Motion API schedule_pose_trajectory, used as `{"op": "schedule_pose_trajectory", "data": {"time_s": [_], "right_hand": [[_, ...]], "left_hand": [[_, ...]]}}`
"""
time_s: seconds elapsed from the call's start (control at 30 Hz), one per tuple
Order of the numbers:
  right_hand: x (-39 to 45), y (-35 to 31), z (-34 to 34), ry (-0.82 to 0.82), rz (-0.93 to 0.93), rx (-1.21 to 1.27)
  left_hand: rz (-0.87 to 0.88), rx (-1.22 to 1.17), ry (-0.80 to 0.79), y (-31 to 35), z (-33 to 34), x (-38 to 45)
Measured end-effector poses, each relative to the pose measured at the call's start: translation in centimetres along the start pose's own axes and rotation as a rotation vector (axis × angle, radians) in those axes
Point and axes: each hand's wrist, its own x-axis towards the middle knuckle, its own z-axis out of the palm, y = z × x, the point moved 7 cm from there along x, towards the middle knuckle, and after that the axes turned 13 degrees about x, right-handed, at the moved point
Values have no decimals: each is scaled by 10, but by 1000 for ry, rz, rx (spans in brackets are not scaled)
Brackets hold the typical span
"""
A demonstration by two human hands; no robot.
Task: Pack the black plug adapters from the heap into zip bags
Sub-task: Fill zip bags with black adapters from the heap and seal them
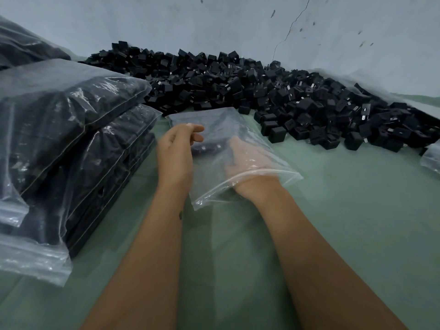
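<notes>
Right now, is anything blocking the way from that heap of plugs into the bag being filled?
Nothing visible. The heap lies just beyond the zip bag on the green surface; the right hand is already inside its open mouth.
</notes>
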Motion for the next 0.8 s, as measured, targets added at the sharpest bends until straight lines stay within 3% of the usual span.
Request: {"op": "schedule_pose_trajectory", "data": {"time_s": [0.13, 0.27, 0.37, 0.43, 0.5, 0.57, 0.63, 0.7, 0.8], "right_hand": [[-2, 1, 0, -16, 29, 23], [-21, 4, -4, 25, 12, 29], [-34, 1, -9, 74, -66, -160], [-41, -4, -18, 143, -115, -194], [-49, -18, -29, 225, -248, -69], [-62, -34, -45, 387, -460, 50], [-71, -35, -61, 545, -551, 100], [-70, -21, -73, 635, -479, 167], [-63, 23, -89, 738, -147, 379]], "left_hand": [[132, 148, -89, 4, 6, -3], [426, 582, -251, 10, 26, -9], [500, 836, -282, 5, 32, -9], [517, 898, -277, 2, 32, -9], [528, 918, -278, 2, 32, -9], [534, 915, -279, 5, 31, -10], [545, 952, -275, 7, 31, -12], [545, 1034, -283, 9, 34, -13], [539, 1115, -325, 10, 41, -18]]}}
